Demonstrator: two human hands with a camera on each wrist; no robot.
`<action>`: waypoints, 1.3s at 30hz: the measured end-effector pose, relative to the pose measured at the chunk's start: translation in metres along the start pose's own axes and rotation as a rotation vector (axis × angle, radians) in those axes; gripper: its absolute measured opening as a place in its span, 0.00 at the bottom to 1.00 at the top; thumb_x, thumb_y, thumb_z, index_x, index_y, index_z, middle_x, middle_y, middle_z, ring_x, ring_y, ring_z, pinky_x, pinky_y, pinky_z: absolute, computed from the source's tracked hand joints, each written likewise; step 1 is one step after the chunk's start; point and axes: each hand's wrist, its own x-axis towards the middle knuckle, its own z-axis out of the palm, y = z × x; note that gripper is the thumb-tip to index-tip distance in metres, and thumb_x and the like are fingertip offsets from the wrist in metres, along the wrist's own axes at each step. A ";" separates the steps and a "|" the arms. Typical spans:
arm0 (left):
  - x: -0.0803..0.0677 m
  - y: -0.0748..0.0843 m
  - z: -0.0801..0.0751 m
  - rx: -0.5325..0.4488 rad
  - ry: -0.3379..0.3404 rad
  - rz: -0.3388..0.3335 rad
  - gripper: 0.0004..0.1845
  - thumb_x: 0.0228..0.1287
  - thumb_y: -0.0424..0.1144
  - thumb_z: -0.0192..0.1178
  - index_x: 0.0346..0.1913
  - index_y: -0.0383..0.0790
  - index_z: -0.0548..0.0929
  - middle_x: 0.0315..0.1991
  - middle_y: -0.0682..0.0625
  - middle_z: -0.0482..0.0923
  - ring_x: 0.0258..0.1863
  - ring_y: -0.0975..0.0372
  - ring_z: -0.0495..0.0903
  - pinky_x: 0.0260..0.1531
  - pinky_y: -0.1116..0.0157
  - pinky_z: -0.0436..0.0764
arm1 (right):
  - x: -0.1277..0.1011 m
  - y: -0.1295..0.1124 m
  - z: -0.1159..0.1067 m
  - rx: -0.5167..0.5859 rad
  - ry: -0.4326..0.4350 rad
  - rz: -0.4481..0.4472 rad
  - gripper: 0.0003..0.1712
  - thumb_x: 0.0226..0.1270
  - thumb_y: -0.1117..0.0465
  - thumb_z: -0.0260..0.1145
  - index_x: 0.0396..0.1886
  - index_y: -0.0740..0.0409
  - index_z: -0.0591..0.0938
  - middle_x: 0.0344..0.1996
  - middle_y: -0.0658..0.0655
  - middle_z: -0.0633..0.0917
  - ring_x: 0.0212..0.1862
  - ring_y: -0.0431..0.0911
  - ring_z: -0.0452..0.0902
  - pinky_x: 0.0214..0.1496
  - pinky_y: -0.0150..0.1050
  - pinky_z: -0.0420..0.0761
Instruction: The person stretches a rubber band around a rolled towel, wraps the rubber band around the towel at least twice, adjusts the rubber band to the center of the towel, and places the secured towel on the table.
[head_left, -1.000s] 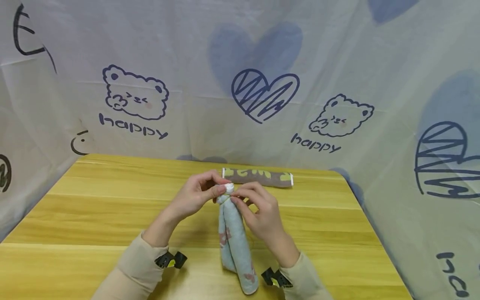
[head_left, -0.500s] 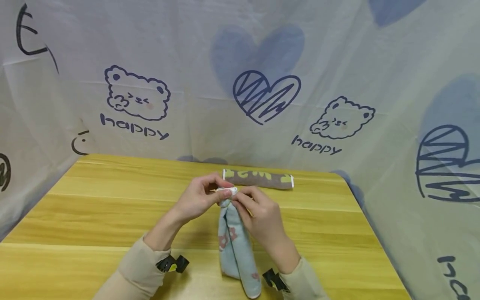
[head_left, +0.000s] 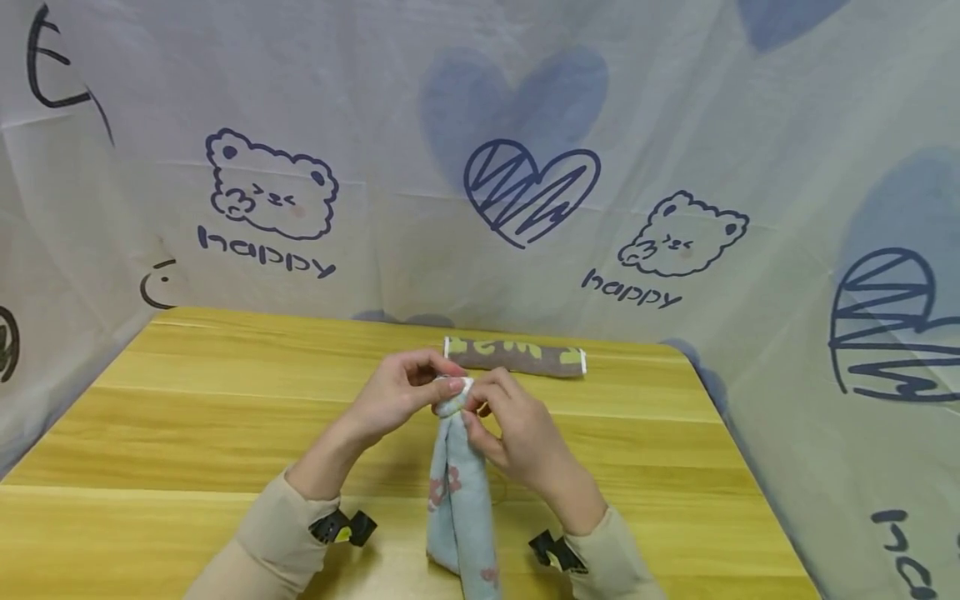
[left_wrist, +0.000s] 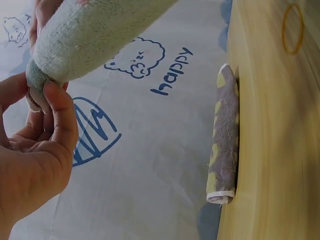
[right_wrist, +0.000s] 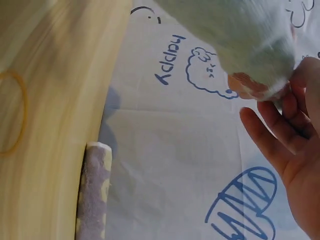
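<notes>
A light blue towel [head_left: 468, 500] with pink flowers hangs from both hands, loosely folded lengthwise and gathered at its top. My left hand [head_left: 397, 400] pinches the white-edged top end between thumb and fingers. At the narrow neck just below, my right hand [head_left: 525, 429] pinches the cloth from the other side. A thin yellowish line crosses this neck in the head view. The left wrist view shows the bunched neck [left_wrist: 37, 77] between the fingertips. In the right wrist view the towel [right_wrist: 240, 40] covers part of the fingers.
Behind the hands a rolled brown towel [head_left: 517, 358] with yellow shapes and white ends lies near the back of the wooden table [head_left: 225, 400]. A yellow rubber band [left_wrist: 302, 31] lies on the tabletop. A printed white curtain [head_left: 405, 250] encloses the table.
The towel's lower end has swung left and lower. Its white top end stood up between the fingers earlier and now shows less. Both hands stay almost in place, with the right fingers shifting slightly.
</notes>
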 end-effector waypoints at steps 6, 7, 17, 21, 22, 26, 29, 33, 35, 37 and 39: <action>0.001 -0.001 -0.004 -0.007 0.013 -0.021 0.09 0.72 0.30 0.64 0.47 0.25 0.84 0.36 0.48 0.85 0.29 0.63 0.80 0.31 0.68 0.81 | 0.001 0.001 -0.001 0.125 -0.046 -0.011 0.01 0.73 0.68 0.61 0.39 0.60 0.77 0.41 0.56 0.73 0.42 0.45 0.77 0.47 0.31 0.83; 0.002 -0.002 -0.005 -0.009 0.016 -0.027 0.09 0.71 0.30 0.64 0.47 0.24 0.84 0.36 0.49 0.85 0.29 0.63 0.79 0.31 0.69 0.81 | 0.001 0.001 -0.002 0.148 -0.055 -0.003 0.02 0.71 0.69 0.61 0.38 0.60 0.77 0.41 0.56 0.72 0.42 0.45 0.76 0.47 0.32 0.83; 0.001 -0.001 -0.006 0.033 -0.089 -0.110 0.14 0.76 0.36 0.62 0.54 0.29 0.83 0.46 0.42 0.84 0.31 0.60 0.80 0.32 0.66 0.82 | -0.001 0.000 -0.002 0.241 -0.079 0.199 0.09 0.75 0.60 0.70 0.37 0.55 0.76 0.42 0.54 0.74 0.47 0.45 0.77 0.48 0.37 0.85; 0.000 -0.005 -0.013 0.007 -0.204 -0.085 0.19 0.78 0.39 0.59 0.64 0.31 0.80 0.54 0.42 0.81 0.37 0.59 0.81 0.37 0.65 0.82 | -0.002 0.002 -0.004 0.301 -0.034 0.184 0.08 0.70 0.64 0.72 0.39 0.56 0.79 0.43 0.56 0.76 0.45 0.47 0.79 0.45 0.39 0.88; 0.000 -0.006 -0.015 -0.009 -0.232 -0.073 0.21 0.79 0.39 0.58 0.66 0.31 0.79 0.55 0.41 0.81 0.39 0.58 0.80 0.38 0.65 0.82 | -0.002 0.003 -0.004 0.301 -0.018 0.176 0.09 0.67 0.66 0.74 0.39 0.57 0.79 0.42 0.56 0.76 0.44 0.47 0.79 0.44 0.39 0.88; 0.000 -0.008 -0.020 -0.047 -0.277 -0.049 0.23 0.79 0.36 0.54 0.71 0.28 0.73 0.54 0.41 0.80 0.42 0.57 0.78 0.40 0.65 0.81 | -0.003 0.005 -0.006 0.237 0.034 0.164 0.13 0.61 0.71 0.77 0.39 0.58 0.82 0.43 0.56 0.78 0.41 0.47 0.81 0.39 0.40 0.88; 0.002 -0.008 -0.020 -0.052 -0.232 -0.077 0.23 0.79 0.36 0.54 0.70 0.26 0.73 0.49 0.43 0.80 0.38 0.59 0.77 0.38 0.66 0.80 | -0.003 0.005 -0.007 0.158 0.058 0.160 0.13 0.60 0.71 0.78 0.40 0.59 0.83 0.43 0.56 0.79 0.40 0.48 0.81 0.38 0.40 0.88; 0.002 -0.005 -0.017 -0.066 -0.160 -0.103 0.21 0.78 0.35 0.55 0.67 0.25 0.75 0.44 0.46 0.80 0.33 0.61 0.76 0.34 0.68 0.78 | -0.002 0.003 -0.006 0.080 0.116 0.152 0.10 0.63 0.69 0.77 0.41 0.60 0.84 0.43 0.57 0.80 0.39 0.48 0.81 0.36 0.38 0.87; 0.002 -0.004 -0.016 -0.076 -0.139 -0.103 0.20 0.77 0.35 0.56 0.65 0.25 0.75 0.43 0.46 0.81 0.32 0.62 0.76 0.33 0.69 0.78 | -0.001 0.002 -0.006 0.062 0.155 0.149 0.08 0.66 0.67 0.76 0.41 0.61 0.84 0.42 0.57 0.81 0.38 0.48 0.81 0.35 0.35 0.86; 0.001 -0.003 -0.015 -0.082 -0.128 -0.103 0.20 0.76 0.35 0.57 0.63 0.25 0.76 0.42 0.47 0.81 0.31 0.62 0.76 0.32 0.69 0.78 | 0.000 0.001 -0.005 0.051 0.186 0.140 0.06 0.68 0.66 0.75 0.40 0.61 0.84 0.41 0.57 0.81 0.37 0.48 0.81 0.34 0.34 0.86; 0.001 -0.002 -0.015 -0.081 -0.130 -0.101 0.20 0.76 0.36 0.59 0.62 0.26 0.76 0.41 0.47 0.82 0.31 0.62 0.77 0.32 0.69 0.79 | 0.001 0.000 -0.005 0.047 0.201 0.130 0.04 0.69 0.66 0.74 0.39 0.61 0.85 0.40 0.57 0.82 0.36 0.47 0.81 0.33 0.33 0.85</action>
